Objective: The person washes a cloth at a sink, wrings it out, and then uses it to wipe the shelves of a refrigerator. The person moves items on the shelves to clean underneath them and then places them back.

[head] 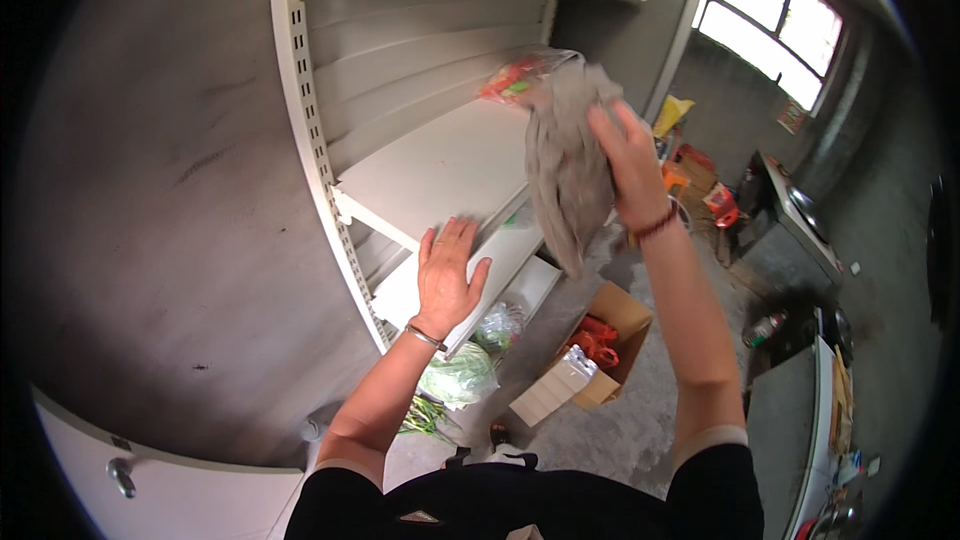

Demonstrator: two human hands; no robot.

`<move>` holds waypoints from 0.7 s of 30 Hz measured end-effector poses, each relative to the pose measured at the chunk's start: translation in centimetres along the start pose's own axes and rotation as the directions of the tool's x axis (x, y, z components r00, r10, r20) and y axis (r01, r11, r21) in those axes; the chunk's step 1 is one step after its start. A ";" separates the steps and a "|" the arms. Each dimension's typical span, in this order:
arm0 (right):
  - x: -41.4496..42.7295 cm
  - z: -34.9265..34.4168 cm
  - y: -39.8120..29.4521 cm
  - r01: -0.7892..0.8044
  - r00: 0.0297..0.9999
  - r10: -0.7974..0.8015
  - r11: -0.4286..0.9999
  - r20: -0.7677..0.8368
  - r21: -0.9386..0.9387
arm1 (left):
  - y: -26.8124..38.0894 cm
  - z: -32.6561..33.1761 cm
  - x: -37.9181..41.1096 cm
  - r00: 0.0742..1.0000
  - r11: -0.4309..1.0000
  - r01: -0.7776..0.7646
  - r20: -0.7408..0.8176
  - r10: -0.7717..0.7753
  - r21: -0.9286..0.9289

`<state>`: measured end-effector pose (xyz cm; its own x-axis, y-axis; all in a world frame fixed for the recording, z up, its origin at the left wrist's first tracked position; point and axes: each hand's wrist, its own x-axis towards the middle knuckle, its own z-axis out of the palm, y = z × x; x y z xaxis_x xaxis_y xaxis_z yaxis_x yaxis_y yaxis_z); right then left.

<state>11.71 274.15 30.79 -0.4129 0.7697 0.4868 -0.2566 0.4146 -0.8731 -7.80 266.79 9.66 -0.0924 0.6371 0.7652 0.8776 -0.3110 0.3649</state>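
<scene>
In my right hand [630, 157] is a crumpled grey cloth [570, 150], blurred and hanging down past the front of a white metal shelf [442, 165]. The cloth covers part of the shelf's right end. Flat on the shelf's front left edge lies my left hand [450, 277], its fingers spread and nothing in it. Behind the cloth, at the back right of the shelf, a clear plastic bag with red and green contents [514, 80] is partly hidden.
Below stand a bagged cabbage [459, 375], another plastic bag [501, 326] and green stalks [424, 416]. An open cardboard box [626, 315] with red bags sits on the floor. The perforated upright [300, 90] edges the shelf's left; a door [165, 487] is lower left.
</scene>
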 end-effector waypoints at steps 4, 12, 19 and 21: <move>11.1 -3.6 6.8 0.232 0.972 -0.204 0.902 0.113 -0.364 | 0.8 0.8 0.4 0.999 0.999 0.042 0.014 -0.042 -0.004; 20.7 -8.2 25.7 0.097 0.846 0.507 0.162 0.167 -0.982 | 1.1 -0.6 2.0 0.961 0.947 0.256 -0.058 -0.272 -0.193; 17.4 7.2 27.5 0.445 0.593 0.421 0.539 0.687 -0.715 | 1.3 0.7 2.0 0.982 0.983 0.181 -0.056 -0.181 -0.007; 14.0 13.6 25.7 0.579 0.404 0.238 0.681 0.883 -0.448 | 1.1 0.9 1.8 0.985 0.986 0.147 -0.077 -0.153 -0.080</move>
<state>-12.56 288.98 15.55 -0.9997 -0.0196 0.0125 -0.0226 0.9457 -0.3242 -6.58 268.22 10.93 -0.2617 0.6208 0.7390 0.8141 -0.2693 0.5145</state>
